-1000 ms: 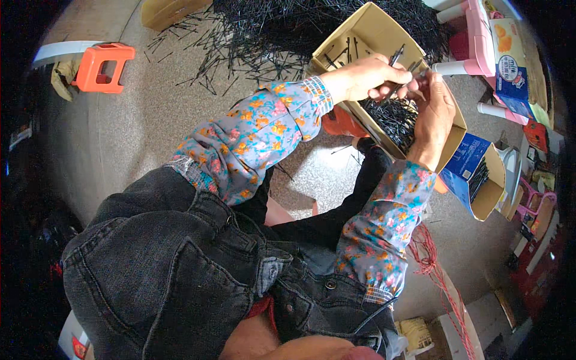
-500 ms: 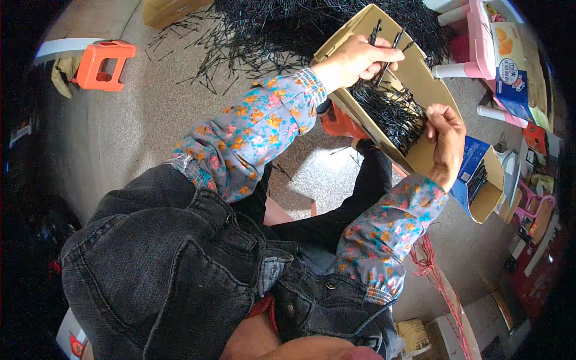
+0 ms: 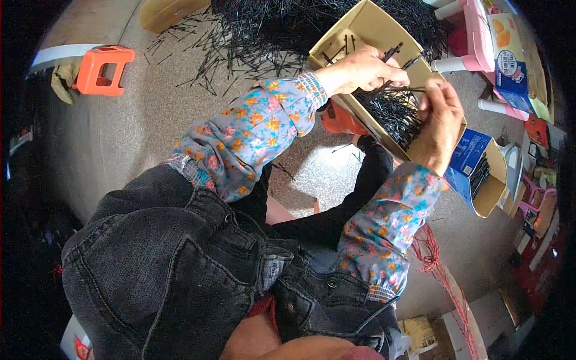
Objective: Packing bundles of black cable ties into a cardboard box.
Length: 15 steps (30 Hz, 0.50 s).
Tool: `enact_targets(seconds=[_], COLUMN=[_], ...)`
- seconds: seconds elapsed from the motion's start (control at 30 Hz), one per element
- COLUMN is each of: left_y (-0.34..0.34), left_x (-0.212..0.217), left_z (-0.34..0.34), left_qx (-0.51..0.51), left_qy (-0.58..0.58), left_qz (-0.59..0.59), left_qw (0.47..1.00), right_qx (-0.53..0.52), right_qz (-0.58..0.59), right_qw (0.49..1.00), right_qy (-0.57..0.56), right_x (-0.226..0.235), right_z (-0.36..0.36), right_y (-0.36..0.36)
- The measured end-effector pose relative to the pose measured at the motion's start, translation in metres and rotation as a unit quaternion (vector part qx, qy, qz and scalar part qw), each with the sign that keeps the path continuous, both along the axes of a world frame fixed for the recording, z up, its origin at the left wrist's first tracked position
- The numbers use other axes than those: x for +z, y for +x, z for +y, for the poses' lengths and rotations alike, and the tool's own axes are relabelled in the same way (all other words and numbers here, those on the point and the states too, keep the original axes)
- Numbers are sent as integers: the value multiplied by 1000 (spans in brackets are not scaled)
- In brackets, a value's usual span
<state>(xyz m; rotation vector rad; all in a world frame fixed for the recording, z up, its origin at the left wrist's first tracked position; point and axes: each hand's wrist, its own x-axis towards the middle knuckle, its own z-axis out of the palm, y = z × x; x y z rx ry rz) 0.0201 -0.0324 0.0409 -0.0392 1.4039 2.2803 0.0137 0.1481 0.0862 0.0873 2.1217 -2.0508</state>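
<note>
My left hand is closed around several thin black plastic sticks with knobbed ends, which poke out above its thumb. It hovers over an open cardboard box, tilted in front of me. Loose black sticks of the same kind lie heaped in the box's near part, and a few lie in its far left end. My right hand is over the box's right side, its thumb and fingers pinched together. A thin black stick seems to run to its fingertips, which are slightly blurred.
A large heap of black sticks spreads over the floor ahead. An orange stool stands left. At right are a blue box holding more sticks, a pink-and-white stand and a printed carton. Red cords hang lower right.
My right hand has moved up and closer to my left hand from the box's right edge. My left hand has shifted slightly right and down, still holding sticks.
</note>
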Motion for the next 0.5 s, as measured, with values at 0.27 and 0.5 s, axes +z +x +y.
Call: enact_targets(seconds=[0.27,0.5], left_y=[-5,-9], left_x=[-4,-7], left_z=[-4,-2], left_qx=[-32,63], left_qy=[87,244], left_qz=[-39,-104], left_qw=[995,962], right_qx=[-70,47], right_qz=[136,184], right_qw=[987,961], right_qy=[48,200], right_x=[0,-18], right_z=[9,-16], right_y=[2,14])
